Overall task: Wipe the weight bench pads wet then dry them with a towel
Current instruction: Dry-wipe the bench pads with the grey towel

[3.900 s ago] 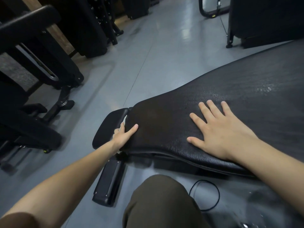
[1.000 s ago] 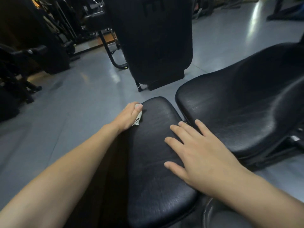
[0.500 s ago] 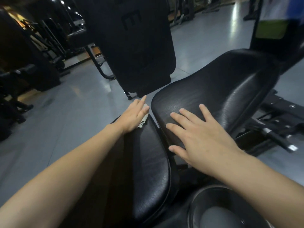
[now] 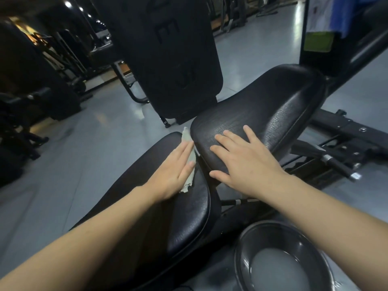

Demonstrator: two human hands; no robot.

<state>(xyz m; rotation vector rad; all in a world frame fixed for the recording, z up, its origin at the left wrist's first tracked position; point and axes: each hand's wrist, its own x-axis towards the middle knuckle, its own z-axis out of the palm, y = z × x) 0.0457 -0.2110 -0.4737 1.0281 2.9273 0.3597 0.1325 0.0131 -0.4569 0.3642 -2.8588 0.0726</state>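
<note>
keep left hand (image 4: 173, 172) flat on the cloth (image 4: 189, 156), sweep mid-frame seat pad (image 4: 184, 217) edge to edge, right hand (image 4: 243, 162) spread bracing back pad (image 4: 273, 106).

Setting was a gym floor. Evidence: a black padded seat pad (image 4: 184, 208) at 6 o'clock with an inclined back pad (image 4: 273, 114) at 1 o'clock, both on a black steel frame (image 4: 344, 133) carrying an adjustment pin (image 4: 340, 166) at 3 o'clock. A tall shrouded machine (image 4: 168, 59) stood at 12 o'clock; more dark equipment (image 4: 31, 85) lined 9 to 10 o'clock. The floor (image 4: 69, 164) was smooth, grey and glossy.
</note>
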